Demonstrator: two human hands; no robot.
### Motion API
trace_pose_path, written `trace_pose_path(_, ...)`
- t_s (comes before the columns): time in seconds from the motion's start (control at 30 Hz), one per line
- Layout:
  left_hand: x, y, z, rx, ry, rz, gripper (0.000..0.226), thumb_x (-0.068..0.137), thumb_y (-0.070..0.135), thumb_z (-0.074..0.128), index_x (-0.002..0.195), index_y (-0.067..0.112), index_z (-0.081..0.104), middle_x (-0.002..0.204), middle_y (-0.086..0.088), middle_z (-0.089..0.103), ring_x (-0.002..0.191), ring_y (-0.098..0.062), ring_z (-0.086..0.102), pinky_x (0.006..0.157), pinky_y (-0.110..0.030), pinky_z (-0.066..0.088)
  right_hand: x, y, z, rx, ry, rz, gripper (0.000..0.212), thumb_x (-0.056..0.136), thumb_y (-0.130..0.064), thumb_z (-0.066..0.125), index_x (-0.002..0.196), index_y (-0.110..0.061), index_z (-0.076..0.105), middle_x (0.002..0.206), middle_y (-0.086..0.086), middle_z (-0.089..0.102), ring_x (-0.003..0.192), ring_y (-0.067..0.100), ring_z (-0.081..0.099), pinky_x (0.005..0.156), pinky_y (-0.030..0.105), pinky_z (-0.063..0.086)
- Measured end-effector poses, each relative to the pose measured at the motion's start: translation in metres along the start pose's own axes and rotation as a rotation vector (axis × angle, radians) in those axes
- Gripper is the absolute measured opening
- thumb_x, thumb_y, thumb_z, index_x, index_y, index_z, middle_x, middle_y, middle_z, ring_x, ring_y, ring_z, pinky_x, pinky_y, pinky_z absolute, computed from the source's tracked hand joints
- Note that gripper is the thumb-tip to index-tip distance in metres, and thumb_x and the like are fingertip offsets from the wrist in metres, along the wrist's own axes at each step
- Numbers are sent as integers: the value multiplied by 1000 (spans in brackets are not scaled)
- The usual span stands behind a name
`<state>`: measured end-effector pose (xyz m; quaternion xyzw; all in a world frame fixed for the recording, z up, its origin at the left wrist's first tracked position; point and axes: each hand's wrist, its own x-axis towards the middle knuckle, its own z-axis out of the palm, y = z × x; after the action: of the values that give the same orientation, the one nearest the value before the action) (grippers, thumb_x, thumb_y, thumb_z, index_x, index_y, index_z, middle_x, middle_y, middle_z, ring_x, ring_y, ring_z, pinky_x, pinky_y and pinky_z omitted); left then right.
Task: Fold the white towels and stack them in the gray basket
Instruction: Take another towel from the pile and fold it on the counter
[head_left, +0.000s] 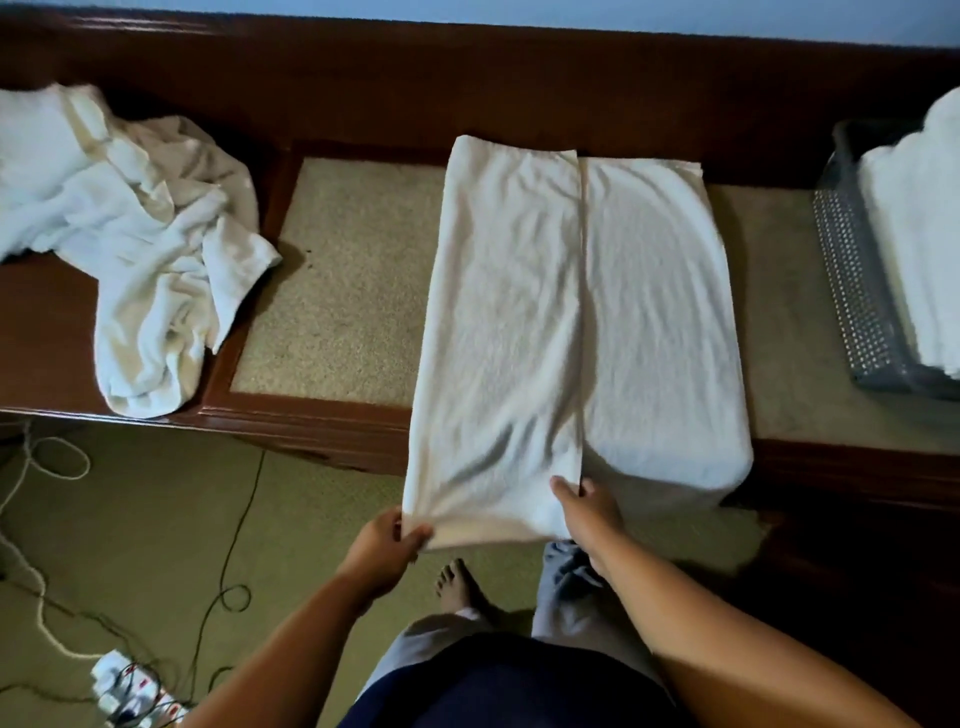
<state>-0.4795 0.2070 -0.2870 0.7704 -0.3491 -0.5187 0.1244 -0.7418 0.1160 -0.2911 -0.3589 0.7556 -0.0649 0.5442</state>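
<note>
One white towel (571, 312) lies lengthwise on the surface (332, 291), its near end hanging over the front edge toward the person. Its left part is turned over onto the middle, and the flap's edge runs as a straight line up the centre. The left hand (387, 545) pinches the near left corner between thumb and fingers. The right hand (587, 512) pinches the near end of the flap's edge at the middle.

The step in hand looks like a lengthwise fold. To do it well, I would pull the near end taut, keep the flap's edge straight all the way to the far end, and smooth the wrinkles near the hands before folding again, so that the edges match.

Well to the left lies a heap of unfolded white towels (135, 223), reaching the surface's front edge. At the far right stands the gray basket (852, 280), with folded towels (914, 249) stacked in it.
</note>
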Motion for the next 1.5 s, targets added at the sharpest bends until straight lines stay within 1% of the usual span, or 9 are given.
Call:
trace_pose_path(0.1,-5,2,-7,-9,-25,36,17,95,20,70,110,16,63,86,0,71,64,-11,61,52,-17,45,-19,3,-5,-76,85,-141,45,102,-44,49,128,-8,57,122,10,64,110,28,60,81,31,42)
trace_pose_path(0.33,-4,-8,-7,65,-39,68,21,92,23,72,111,19,63,79,4,76,60,-6,63,57,-23,48,-41,20,-5,-125,202,-212,36,100,-40,54,115,-7,59,101,5,62,104,30,62,77,33,44)
trace_pose_path(0.43,-1,-9,-6,84,-24,75,16,92,24,72,104,26,61,79,4,76,61,-8,64,58,-25,49,-36,20,-2,-184,198,-161,41,99,-39,56,122,-6,54,113,11,64,104,31,61,76,32,42)
trace_pose_path(0.53,4,-18,-6,193,-4,16,10,91,22,70,95,23,62,78,2,75,66,-13,66,61,-29,50,-30,29,-2,-349,128,-82,28,99,-28,57,119,-11,47,117,10,61,93,23,56,76,31,44)
trace_pose_path(0.67,6,-33,-15,333,83,-102,8,93,23,62,90,17,58,83,-1,68,77,-19,63,71,-34,53,-26,32,-11,-414,134,-86,41,94,-21,63,131,-15,47,134,8,52,116,25,57,90,29,44)
trace_pose_path(0.9,17,21,-29,317,262,166,21,95,21,61,116,17,59,116,-3,60,87,-19,61,79,-33,49,-3,-1,-61,-378,335,-205,40,92,-26,63,129,-21,48,135,8,40,110,29,56,89,38,50)
trace_pose_path(1.17,30,125,2,410,240,498,38,96,23,62,133,26,55,141,4,50,121,-21,57,99,-39,50,55,-36,-145,-369,511,-80,68,87,-27,68,146,-14,37,148,15,30,133,38,36,103,46,40)
trace_pose_path(1.33,49,151,25,620,58,386,59,99,34,55,153,39,32,166,11,16,145,-25,30,111,-43,42,75,-31,-174,-460,463,51,73,83,-41,71,140,-6,42,146,18,32,134,39,33,106,45,37)
trace_pose_path(1.5,52,153,33,730,62,327,59,99,35,54,152,44,31,166,15,16,146,-21,25,111,-42,41,75,-18,-185,-537,437,102,92,80,-59,70,145,-3,36,148,19,31,135,38,34,108,42,35)
